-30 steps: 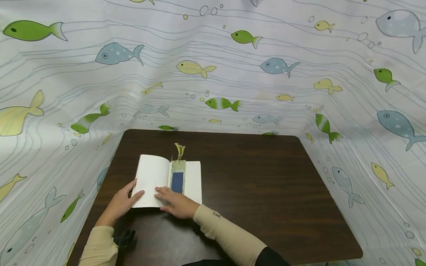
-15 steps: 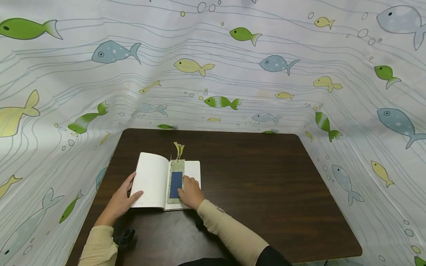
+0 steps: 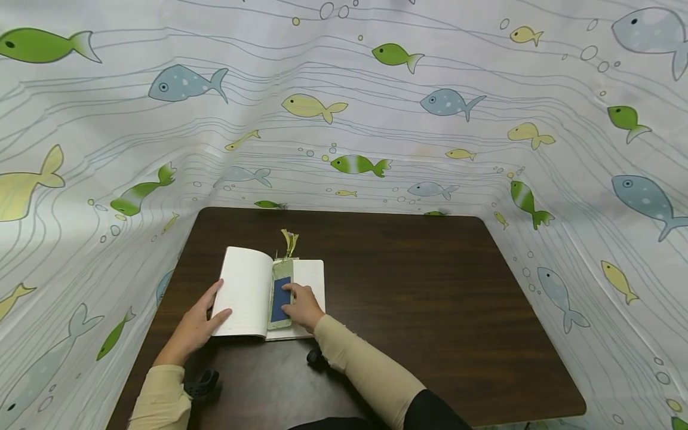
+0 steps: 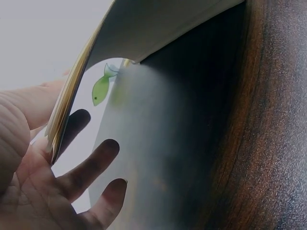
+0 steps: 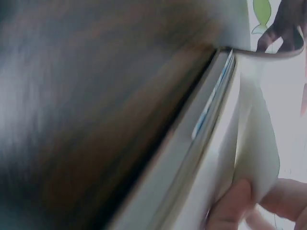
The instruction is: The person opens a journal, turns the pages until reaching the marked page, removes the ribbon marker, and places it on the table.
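An open notebook (image 3: 244, 289) lies on the table's left half, a blank page on the left and a ruled one on the right. My left hand (image 3: 194, 328) holds its left side, thumb over the page and fingers beyond the edge; the left wrist view shows the page edges (image 4: 67, 96) between thumb and fingers. On the right page, along the gutter, lies a green bookmark (image 3: 280, 269) with a dark blue panel and a yellow-green tassel. My right hand (image 3: 303, 309) pinches its right edge. In the right wrist view the bookmark (image 5: 256, 148) tilts up from the page.
The dark wooden table (image 3: 419, 298) stretches to the right of the notebook. A fish-patterned white sheet (image 3: 376, 131) rises behind and at both sides. Black straps with a small device (image 3: 201, 383) show near the left wrist.
My right hand has moved from the left page across the gutter to the bookmark's right edge, and now pinches it. The bookmark tilts and looks narrower. My left hand keeps its hold.
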{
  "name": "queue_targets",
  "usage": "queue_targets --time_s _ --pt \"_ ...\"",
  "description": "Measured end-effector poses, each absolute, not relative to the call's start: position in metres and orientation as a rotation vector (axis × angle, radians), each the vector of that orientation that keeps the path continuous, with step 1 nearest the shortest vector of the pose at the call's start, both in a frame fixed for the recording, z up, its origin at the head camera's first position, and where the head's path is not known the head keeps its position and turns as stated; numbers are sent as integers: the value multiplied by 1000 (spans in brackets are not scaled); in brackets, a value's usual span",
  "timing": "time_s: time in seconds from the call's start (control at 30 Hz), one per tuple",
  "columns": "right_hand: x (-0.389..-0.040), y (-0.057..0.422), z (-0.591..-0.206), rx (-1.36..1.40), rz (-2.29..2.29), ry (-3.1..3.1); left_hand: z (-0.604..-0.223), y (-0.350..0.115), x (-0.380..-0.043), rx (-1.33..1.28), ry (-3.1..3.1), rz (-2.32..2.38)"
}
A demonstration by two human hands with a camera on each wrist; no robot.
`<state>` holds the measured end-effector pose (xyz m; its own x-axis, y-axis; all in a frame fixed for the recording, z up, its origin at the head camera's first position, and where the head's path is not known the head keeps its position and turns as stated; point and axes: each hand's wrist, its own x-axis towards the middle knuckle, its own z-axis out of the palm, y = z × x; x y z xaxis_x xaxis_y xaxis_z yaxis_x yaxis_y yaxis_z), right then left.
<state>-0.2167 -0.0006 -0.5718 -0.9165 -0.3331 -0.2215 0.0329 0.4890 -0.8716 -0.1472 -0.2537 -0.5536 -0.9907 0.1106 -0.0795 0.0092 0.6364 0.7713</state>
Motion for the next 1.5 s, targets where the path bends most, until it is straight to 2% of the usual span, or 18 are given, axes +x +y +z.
queue_targets --time_s 0.17,0.33,0.67,0.87,1.07,1.3,1.5 --pt "-226 13 -571 -343 -1270 2503 -553 -256 -148 106 2738 1268" --pt "-246 50 -567 -250 -1378 2501 -551 -257 -148 107 2740 1246" --pt "-283 209 -574 -7 -1416 2652 -551 -256 -149 121 2749 1227" --pt "-287 308 -577 236 -1327 2705 -553 -256 -150 120 2750 1243" --pt "-284 377 -576 303 -1142 2790 -554 -258 -147 96 2751 1227" --pt "-284 423 -581 396 -843 2888 -551 -257 -146 93 2752 1207" --pt "-284 423 -581 397 -636 2903 -551 -257 -147 79 2750 1203"
